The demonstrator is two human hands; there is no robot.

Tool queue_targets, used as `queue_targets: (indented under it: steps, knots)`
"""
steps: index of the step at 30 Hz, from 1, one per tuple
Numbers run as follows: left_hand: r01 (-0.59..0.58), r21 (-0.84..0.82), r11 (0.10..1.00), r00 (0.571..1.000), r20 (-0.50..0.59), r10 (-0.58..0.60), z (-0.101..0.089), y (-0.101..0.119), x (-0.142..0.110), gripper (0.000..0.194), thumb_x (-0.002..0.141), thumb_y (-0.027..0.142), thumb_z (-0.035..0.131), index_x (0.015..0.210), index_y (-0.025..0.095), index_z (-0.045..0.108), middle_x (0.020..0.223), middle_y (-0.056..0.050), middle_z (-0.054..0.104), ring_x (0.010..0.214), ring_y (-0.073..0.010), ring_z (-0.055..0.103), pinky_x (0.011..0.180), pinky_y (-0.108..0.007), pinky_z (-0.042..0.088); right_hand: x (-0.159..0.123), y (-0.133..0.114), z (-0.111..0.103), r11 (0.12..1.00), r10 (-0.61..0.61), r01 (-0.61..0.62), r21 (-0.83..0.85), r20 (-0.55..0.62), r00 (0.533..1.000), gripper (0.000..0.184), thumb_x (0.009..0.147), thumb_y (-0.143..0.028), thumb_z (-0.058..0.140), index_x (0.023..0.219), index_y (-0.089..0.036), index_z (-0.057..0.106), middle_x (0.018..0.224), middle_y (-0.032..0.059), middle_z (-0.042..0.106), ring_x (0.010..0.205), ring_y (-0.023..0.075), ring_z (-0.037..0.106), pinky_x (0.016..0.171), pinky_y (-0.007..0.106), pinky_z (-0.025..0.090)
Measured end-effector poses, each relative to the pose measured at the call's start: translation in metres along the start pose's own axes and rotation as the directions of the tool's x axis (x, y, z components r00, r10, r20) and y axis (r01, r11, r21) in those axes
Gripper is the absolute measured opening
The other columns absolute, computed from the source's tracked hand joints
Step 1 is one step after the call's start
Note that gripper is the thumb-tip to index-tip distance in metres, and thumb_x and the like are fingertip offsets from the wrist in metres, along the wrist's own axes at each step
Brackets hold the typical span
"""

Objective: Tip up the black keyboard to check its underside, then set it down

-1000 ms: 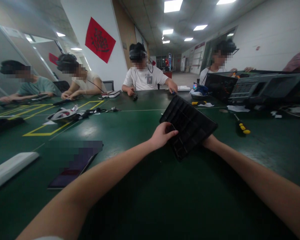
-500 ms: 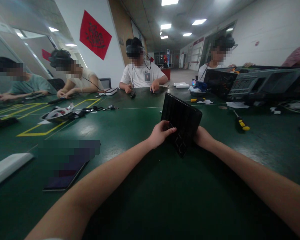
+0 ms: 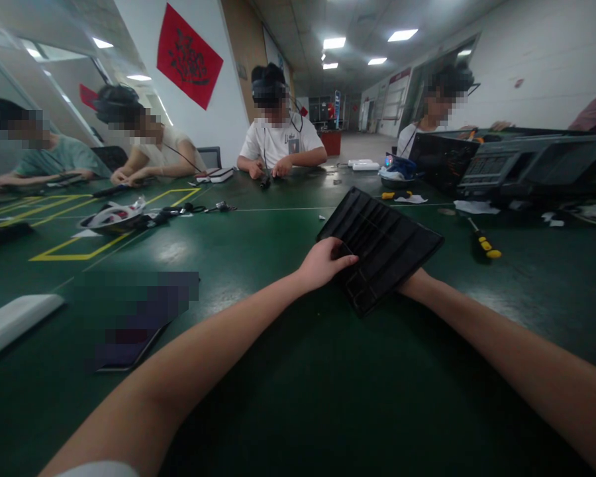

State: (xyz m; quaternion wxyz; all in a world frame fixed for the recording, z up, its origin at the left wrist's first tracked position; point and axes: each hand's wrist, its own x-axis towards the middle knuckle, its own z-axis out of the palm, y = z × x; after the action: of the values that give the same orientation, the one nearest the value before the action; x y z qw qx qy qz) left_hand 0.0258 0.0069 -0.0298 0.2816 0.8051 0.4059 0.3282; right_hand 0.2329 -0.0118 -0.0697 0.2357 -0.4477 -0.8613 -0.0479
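A black ribbed plastic panel (image 3: 385,242) is held tilted just above the green table (image 3: 288,371), a little beyond the middle. My left hand (image 3: 322,264) grips its near left corner, thumb on top. My right hand (image 3: 411,286) is under the panel's near right edge; its fingers are hidden behind the panel and only the wrist shows.
A yellow-handled screwdriver (image 3: 484,240) lies to the right of the panel. Opened black laptops (image 3: 521,169) stand at the far right. A phone (image 3: 129,344) and a white bar (image 3: 14,321) lie at the near left. Several people sit around the far side.
The panel, stood nearly upright half a second ago, has been laid back to a flatter tilt. Both hands stay on its near edge.
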Motion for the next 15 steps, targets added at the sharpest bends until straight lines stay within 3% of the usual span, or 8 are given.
queue_targets:
  steps: [4, 6, 7, 9, 11, 12, 15]
  knots:
    - [0.064, -0.106, 0.992, 0.998, -0.008, -0.065, 0.0, 0.002, 0.001, 0.041, 0.063, 0.038, 0.069, 0.093, 0.013, 0.055, 0.077, -0.004, 0.054, 0.068, -0.015, 0.049, 0.06, -0.028, 0.041, 0.0, 0.0, 0.003, 0.999, 0.019, -0.019, 0.041, 0.005, 1.0, 0.043, 0.085, -0.029, 0.028, 0.113, -0.009, 0.055, 0.118, 0.0087, 0.052, 0.11, 0.0218, 0.048, 0.098, 0.039, 0.037]
    - [0.151, -0.257, 0.954, 0.983, -0.058, -0.172, -0.003, 0.002, 0.005, 0.036, 0.065, 0.029, 0.069, 0.094, 0.014, 0.053, 0.075, -0.003, 0.052, 0.067, -0.0131, 0.048, 0.061, -0.026, 0.042, 0.0, -0.002, 0.001, 0.998, 0.028, -0.026, 0.054, -0.035, 0.999, 0.046, 0.086, -0.03, 0.025, 0.117, -0.008, 0.051, 0.124, 0.009, 0.047, 0.116, 0.022, 0.044, 0.101, 0.04, 0.033]
    - [0.224, -0.385, 0.895, 0.958, -0.084, -0.276, -0.006, 0.003, 0.007, 0.029, 0.068, 0.022, 0.065, 0.094, 0.014, 0.053, 0.075, -0.003, 0.051, 0.065, -0.0119, 0.048, 0.06, -0.026, 0.042, 0.0, -0.004, -0.001, 0.998, 0.028, -0.024, 0.055, -0.059, 0.998, 0.047, 0.086, -0.031, 0.024, 0.121, -0.008, 0.048, 0.127, 0.0085, 0.043, 0.119, 0.0219, 0.041, 0.103, 0.041, 0.031]
    - [0.348, -0.65, 0.675, 0.853, -0.079, -0.516, -0.014, 0.004, 0.012, 0.02, 0.075, 0.007, 0.052, 0.094, 0.012, 0.051, 0.074, -0.003, 0.049, 0.059, -0.0097, 0.047, 0.058, -0.024, 0.044, 0.0, -0.008, -0.005, 0.999, 0.027, -0.023, 0.047, -0.089, 0.996, 0.05, 0.087, -0.034, 0.024, 0.125, -0.008, 0.043, 0.132, 0.0085, 0.037, 0.123, 0.0227, 0.035, 0.105, 0.043, 0.027]
    - [0.379, -0.806, 0.455, 0.741, -0.031, -0.671, -0.021, 0.005, 0.015, 0.027, 0.077, -0.002, 0.039, 0.099, 0.011, 0.047, 0.076, -0.005, 0.048, 0.057, -0.0088, 0.048, 0.058, -0.024, 0.047, 0.0, -0.01, -0.008, 0.999, 0.024, -0.022, 0.033, -0.074, 0.997, 0.053, 0.087, -0.037, 0.023, 0.126, -0.007, 0.042, 0.133, 0.01, 0.035, 0.123, 0.024, 0.034, 0.105, 0.045, 0.025]
    - [0.373, -0.84, 0.394, 0.707, -0.017, -0.707, -0.024, 0.005, 0.016, 0.032, 0.077, -0.004, 0.034, 0.103, 0.01, 0.044, 0.077, -0.006, 0.048, 0.058, -0.0091, 0.05, 0.059, -0.024, 0.048, 0.0, -0.011, -0.008, 1.0, 0.018, -0.017, 0.017, -0.055, 0.998, 0.053, 0.087, -0.038, 0.023, 0.126, -0.007, 0.042, 0.133, 0.0106, 0.034, 0.124, 0.0247, 0.033, 0.106, 0.046, 0.024]
    - [0.357, -0.874, 0.329, 0.689, 0.008, -0.725, -0.029, 0.004, 0.016, 0.035, 0.079, -0.005, 0.028, 0.109, 0.009, 0.039, 0.08, -0.009, 0.051, 0.064, -0.0112, 0.056, 0.059, -0.024, 0.051, 0.0, -0.007, -0.005, 1.0, 0.03, -0.031, -0.001, -0.03, 0.999, 0.052, 0.088, -0.037, 0.022, 0.127, -0.008, 0.04, 0.135, 0.0095, 0.031, 0.126, 0.0237, 0.03, 0.107, 0.045, 0.021]
